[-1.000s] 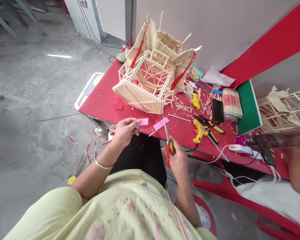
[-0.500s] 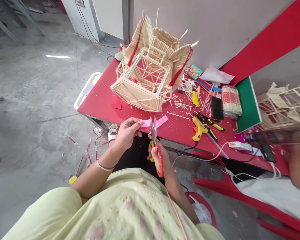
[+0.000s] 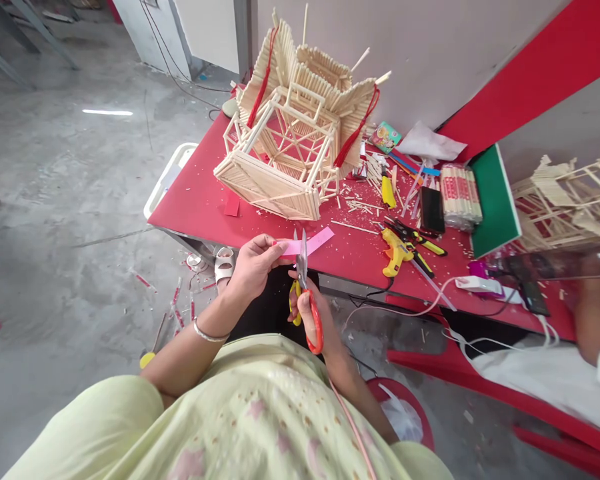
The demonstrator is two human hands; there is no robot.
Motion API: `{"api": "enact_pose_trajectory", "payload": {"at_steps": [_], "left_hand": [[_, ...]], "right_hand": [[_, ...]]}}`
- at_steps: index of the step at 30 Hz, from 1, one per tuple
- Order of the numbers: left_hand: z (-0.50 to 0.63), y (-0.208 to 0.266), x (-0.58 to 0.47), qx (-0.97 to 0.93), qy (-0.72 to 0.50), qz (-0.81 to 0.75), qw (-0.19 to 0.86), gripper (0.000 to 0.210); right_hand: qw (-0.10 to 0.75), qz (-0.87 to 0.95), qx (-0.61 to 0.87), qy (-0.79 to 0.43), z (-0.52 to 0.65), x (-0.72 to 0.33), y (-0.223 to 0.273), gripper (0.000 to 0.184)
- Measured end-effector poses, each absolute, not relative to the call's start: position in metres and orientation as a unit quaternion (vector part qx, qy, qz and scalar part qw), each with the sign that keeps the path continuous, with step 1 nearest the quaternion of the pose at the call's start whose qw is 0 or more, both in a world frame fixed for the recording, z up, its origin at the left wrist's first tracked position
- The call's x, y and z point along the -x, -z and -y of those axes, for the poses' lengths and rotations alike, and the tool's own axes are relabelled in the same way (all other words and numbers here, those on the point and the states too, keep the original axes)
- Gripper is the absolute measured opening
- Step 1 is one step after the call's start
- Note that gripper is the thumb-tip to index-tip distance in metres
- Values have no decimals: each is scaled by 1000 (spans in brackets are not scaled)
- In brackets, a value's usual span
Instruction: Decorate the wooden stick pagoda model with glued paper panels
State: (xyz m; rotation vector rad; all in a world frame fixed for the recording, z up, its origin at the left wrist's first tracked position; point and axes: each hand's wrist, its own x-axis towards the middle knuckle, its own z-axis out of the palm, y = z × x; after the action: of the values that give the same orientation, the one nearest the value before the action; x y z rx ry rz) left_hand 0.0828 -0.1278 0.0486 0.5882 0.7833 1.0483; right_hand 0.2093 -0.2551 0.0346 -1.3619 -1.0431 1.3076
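One hand (image 3: 255, 267) pinches a flat, straight-edged pink paper strip (image 3: 291, 248).

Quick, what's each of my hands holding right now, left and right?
Left hand: closed, pinching pink paper.
Right hand: holding scissors by the handles, blades slightly apart.

A pale yellow top (image 3: 220, 400) with pink stars (image 3: 254, 408) and brown dots, black legwear (image 3: 260, 310), a silvery bangle (image 3: 210, 333) (slim, rounded) behind the left hand (image 3: 256, 265), and a pink cable (image 3: 351, 427) down the front.
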Motion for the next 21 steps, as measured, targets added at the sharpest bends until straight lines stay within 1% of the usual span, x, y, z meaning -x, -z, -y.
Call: {"api": "enact_pose_trajectory", "payload": {"at_steps": [14,21], "left_hand": [[130,-52,-84,-278,-467,-386,745,49],[131,-52,-85,-281,-468,-384,744,50]], "right_hand": [[488,421,564,-516,258,-205,-25,62],[487,412,572,-517,258,-205,-27,64]]}}
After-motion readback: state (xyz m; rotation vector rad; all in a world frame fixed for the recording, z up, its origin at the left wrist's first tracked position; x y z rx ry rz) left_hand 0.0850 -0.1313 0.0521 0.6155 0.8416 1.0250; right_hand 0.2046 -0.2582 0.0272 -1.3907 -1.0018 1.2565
